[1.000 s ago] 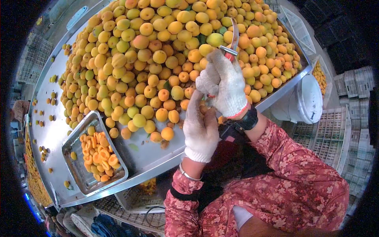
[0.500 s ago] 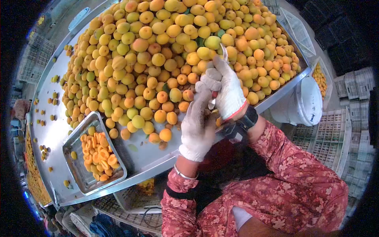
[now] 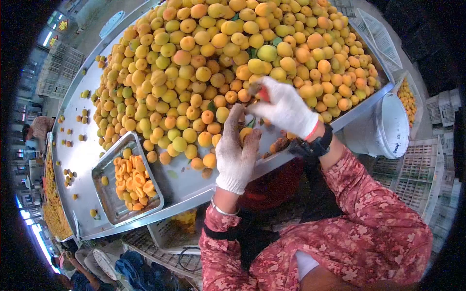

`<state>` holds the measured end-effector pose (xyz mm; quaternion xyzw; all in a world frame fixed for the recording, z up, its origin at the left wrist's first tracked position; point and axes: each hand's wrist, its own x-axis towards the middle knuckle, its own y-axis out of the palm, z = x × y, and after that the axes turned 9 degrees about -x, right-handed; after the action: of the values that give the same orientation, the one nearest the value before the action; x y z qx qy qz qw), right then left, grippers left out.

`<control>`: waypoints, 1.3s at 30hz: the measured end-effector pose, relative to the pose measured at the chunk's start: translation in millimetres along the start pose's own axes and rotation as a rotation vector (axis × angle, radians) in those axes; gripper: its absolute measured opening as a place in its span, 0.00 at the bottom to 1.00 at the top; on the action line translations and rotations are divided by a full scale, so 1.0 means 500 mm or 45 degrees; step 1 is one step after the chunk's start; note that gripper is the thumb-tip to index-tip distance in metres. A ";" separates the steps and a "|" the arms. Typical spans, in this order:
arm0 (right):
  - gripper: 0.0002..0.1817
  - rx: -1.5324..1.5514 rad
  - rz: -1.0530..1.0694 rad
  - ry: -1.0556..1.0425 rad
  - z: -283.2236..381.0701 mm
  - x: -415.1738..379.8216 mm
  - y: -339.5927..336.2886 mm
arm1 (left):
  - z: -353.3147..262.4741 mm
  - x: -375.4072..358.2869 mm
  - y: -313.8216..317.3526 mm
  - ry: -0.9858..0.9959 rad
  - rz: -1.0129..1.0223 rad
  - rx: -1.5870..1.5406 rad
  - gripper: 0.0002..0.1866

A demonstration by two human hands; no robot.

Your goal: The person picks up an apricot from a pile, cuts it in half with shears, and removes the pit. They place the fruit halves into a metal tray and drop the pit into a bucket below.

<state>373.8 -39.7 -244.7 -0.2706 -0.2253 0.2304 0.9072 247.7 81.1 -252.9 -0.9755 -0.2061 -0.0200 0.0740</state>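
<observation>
Both of my hands wear white gloves with dirty fingers, close together over the near edge of the metal table. My right hand (image 3: 286, 107) is closed around a small knife with a red handle (image 3: 263, 93); its blade is hard to make out. Just left of it, my left hand (image 3: 235, 155) has its thumb and fingers curled about an apricot (image 3: 246, 133), mostly hidden by the glove. A large heap of yellow-orange apricots (image 3: 194, 87) lies right beyond both hands. Left of them, a metal tray (image 3: 103, 196) holds apricot halves (image 3: 133, 179).
The metal table (image 3: 182, 189) has a raised rim and scattered fruit at its left. A white bucket (image 3: 386, 126) stands at the right, near plastic crates (image 3: 407, 169). Dark scraps (image 3: 280, 144) lie by the near rim. Another person (image 3: 80, 271) is at the lower left.
My hands have drawn apart a little, the left opening slightly around the fruit. The right hand has turned, and the red handle now shows higher. The whole view has shifted slightly.
</observation>
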 end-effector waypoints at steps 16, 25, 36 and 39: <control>0.27 1.815 -0.228 0.618 -0.013 0.001 -0.110 | -0.025 -0.014 -0.359 0.081 -0.818 1.414 0.17; 0.21 1.631 -0.268 0.697 -0.033 -0.010 -0.135 | -0.059 0.156 -0.033 0.438 0.029 1.016 0.21; 0.16 1.598 -0.226 0.651 -0.046 -0.009 -0.151 | 0.001 0.273 0.067 0.211 0.316 1.306 0.33; 0.16 1.505 -0.214 0.679 -0.039 -0.005 -0.148 | 0.003 0.266 0.055 0.271 0.340 1.273 0.31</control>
<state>403.9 -104.1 -215.9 0.2444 0.1517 0.1688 0.9427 380.6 109.8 -249.0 -0.8315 -0.0559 -0.0085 0.5527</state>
